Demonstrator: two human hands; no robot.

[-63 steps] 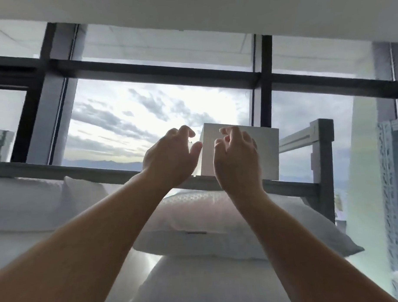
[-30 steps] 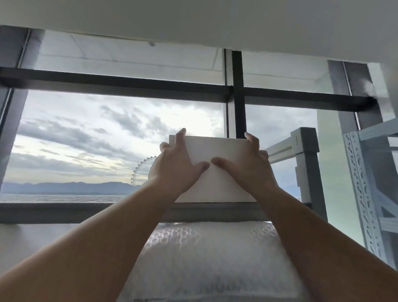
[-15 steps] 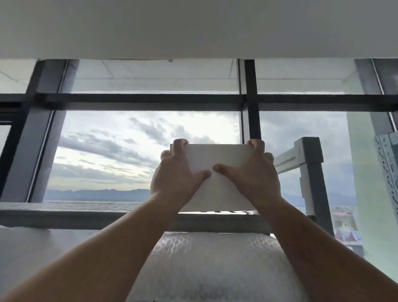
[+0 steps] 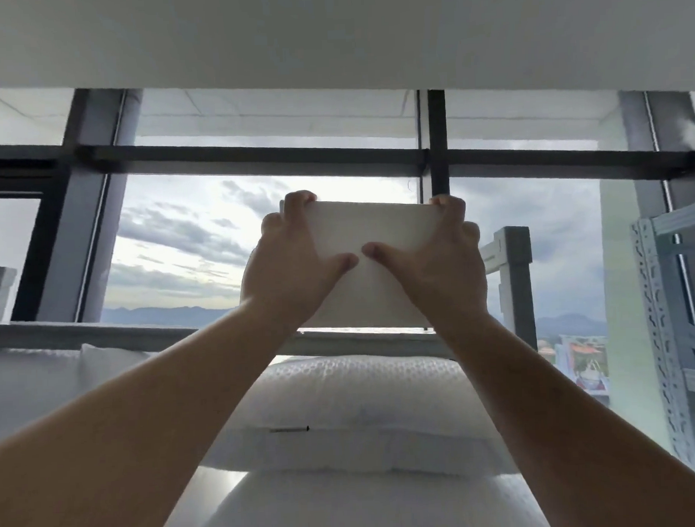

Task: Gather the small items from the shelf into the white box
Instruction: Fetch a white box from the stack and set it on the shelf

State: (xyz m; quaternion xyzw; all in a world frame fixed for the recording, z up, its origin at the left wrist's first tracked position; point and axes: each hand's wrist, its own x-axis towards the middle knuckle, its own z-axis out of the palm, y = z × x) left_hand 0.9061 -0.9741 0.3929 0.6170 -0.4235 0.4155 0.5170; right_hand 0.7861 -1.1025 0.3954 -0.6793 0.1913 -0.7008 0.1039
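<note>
While the left grip (image 4: pixel 295 273) and right grip (image 4: pixel 433 276) clasp the white box (image 4: pixel 360 227), fingers curled over its top edge and thumbs nearly meeting on its front, the box stands at the grey shelf (image 4: pixel 360 341) edge. White pillows (image 4: pixel 362 400) lie below, with a window (image 4: pixel 187 237) behind.

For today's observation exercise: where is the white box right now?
Head view, centre: the white box is gripped between the left hand and right hand, directly over the grey shelf rail and the stacked pillows.
</note>
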